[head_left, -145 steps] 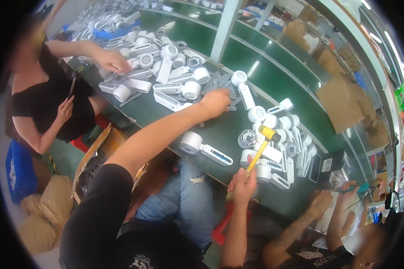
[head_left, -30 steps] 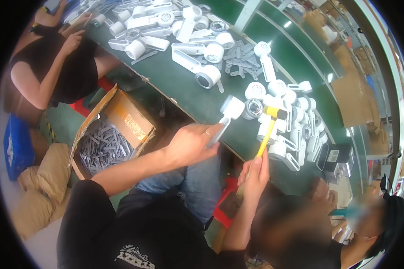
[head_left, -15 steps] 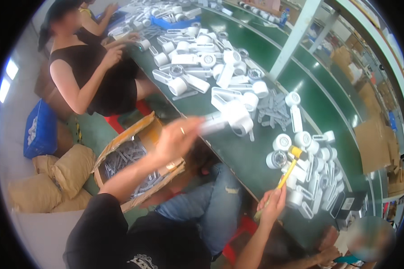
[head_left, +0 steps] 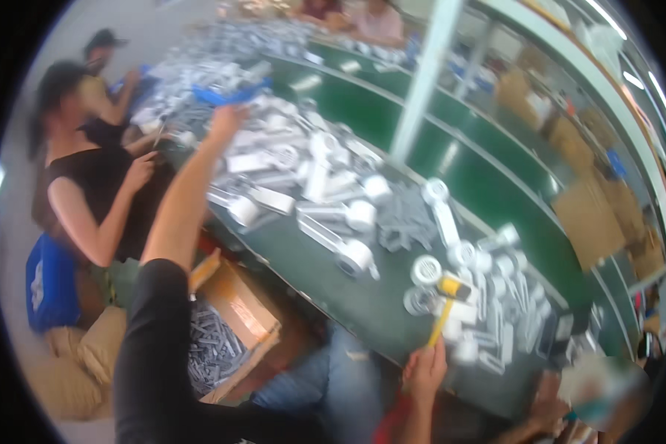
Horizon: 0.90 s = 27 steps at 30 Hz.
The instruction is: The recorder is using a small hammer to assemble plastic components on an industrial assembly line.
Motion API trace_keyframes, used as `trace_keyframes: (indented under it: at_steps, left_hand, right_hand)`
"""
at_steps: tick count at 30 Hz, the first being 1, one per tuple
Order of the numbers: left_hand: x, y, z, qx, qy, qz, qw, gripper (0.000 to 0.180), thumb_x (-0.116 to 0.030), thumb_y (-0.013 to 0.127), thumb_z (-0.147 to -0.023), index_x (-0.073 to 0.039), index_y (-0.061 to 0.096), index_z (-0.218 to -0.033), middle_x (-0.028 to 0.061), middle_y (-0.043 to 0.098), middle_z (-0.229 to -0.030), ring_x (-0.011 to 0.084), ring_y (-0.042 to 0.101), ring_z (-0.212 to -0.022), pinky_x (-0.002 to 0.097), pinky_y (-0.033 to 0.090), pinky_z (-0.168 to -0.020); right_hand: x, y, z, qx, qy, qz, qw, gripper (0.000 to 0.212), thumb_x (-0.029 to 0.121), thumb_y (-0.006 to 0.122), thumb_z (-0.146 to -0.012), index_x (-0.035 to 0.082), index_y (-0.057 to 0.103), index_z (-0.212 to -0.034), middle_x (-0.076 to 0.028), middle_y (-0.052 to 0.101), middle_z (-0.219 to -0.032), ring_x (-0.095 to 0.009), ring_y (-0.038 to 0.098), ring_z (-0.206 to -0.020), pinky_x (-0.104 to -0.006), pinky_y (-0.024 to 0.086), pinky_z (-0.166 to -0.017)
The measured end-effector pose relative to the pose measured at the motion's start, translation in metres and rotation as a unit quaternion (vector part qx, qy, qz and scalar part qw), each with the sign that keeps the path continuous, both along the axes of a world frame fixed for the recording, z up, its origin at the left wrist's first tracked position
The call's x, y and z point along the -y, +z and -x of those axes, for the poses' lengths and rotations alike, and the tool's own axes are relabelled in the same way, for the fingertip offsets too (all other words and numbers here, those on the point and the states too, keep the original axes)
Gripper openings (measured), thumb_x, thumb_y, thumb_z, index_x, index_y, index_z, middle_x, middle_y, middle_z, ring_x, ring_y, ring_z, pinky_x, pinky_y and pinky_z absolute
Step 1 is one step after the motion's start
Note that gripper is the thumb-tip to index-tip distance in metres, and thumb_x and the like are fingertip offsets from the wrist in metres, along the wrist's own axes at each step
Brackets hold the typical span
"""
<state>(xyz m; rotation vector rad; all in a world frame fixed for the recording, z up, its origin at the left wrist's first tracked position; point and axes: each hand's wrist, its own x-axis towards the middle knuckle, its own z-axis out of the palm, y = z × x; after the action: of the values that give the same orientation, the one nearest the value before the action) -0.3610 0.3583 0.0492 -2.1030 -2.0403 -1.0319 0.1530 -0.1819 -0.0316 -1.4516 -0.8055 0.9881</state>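
Observation:
My right hand (head_left: 425, 368) is closed around the handle of a small hammer (head_left: 442, 320) with a yellow handle and a yellow-and-dark head. The hammer's head rests over or just above white pieces at the table's near right. My left arm stretches far across the table, and my left hand (head_left: 228, 124) is at the blue tray (head_left: 233, 93) beside the big pile; its fingers are blurred. White handheld fan bodies (head_left: 318, 174) with round heads are heaped below that hand. One white fan body (head_left: 354, 255) lies at the table's near edge, between my hands.
Grey plastic strips (head_left: 407, 216) form a small heap mid-table. More white fan bodies (head_left: 496, 296) are grouped at the right. A cardboard box (head_left: 248, 307) of grey strips stands left of my legs. A co-worker (head_left: 89, 177) sits at the left; a white post (head_left: 428, 81) rises beyond.
My left hand has let go of the white fan body and reached far forward to the blue tray. My right hand still grips the hammer. The whole view has shifted.

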Motion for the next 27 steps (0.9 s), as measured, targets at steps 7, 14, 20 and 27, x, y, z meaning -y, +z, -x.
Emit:
trace_keyframes:
  at_steps: [7, 14, 20, 27]
  left_hand:
    - [0.172, 0.02, -0.249, -0.031, -0.399, -0.08, 0.913, 0.037, -0.007, 0.074, -0.091, -0.006, 0.07, -0.128, 0.0189, 0.071, -0.127, 0.04, 0.067, -0.117, 0.0455, 0.054, -0.101]
    - [0.317, -0.016, -0.389, -0.019, -0.659, -0.102, 0.745, 0.053, -0.035, 0.087, -0.078, -0.007, 0.073, -0.12, 0.0121, 0.063, -0.139, 0.0344, 0.055, -0.135, 0.0491, 0.04, -0.117]
    - [0.341, -0.048, -0.383, -0.199, -0.569, -0.164, 0.781, 0.054, -0.039, 0.083, -0.081, -0.011, 0.064, -0.124, 0.0064, 0.062, -0.135, 0.0257, 0.049, -0.139, 0.0529, 0.031, -0.121]
    - [0.364, -0.04, -0.289, -0.212, -0.568, -0.26, 0.751, 0.039, -0.016, 0.065, -0.087, -0.015, 0.058, -0.126, 0.0077, 0.061, -0.131, 0.0281, 0.057, -0.128, 0.0514, 0.046, -0.114]
  right_hand:
    - [0.009, -0.007, 0.006, -0.028, -0.101, -0.106, 0.989, 0.054, 0.017, 0.049, -0.112, 0.0, 0.032, -0.161, -0.002, 0.052, -0.069, -0.007, 0.046, -0.049, -0.0255, 0.042, -0.044]
    - [0.007, -0.011, 0.013, -0.039, -0.142, -0.139, 0.979, 0.041, 0.015, 0.05, -0.111, 0.0, 0.043, -0.149, -0.002, 0.052, -0.071, -0.008, 0.045, -0.05, -0.0259, 0.043, -0.045]
    - [0.009, -0.013, 0.011, -0.061, -0.13, -0.166, 0.976, 0.036, 0.015, 0.048, -0.112, -0.001, 0.046, -0.144, -0.002, 0.052, -0.071, -0.008, 0.046, -0.05, -0.0252, 0.041, -0.045]
    - [0.014, -0.008, 0.006, -0.027, -0.111, -0.125, 0.986, 0.046, 0.009, 0.061, -0.105, 0.001, 0.049, -0.149, 0.0, 0.054, -0.068, -0.007, 0.05, -0.049, -0.0248, 0.042, -0.044]
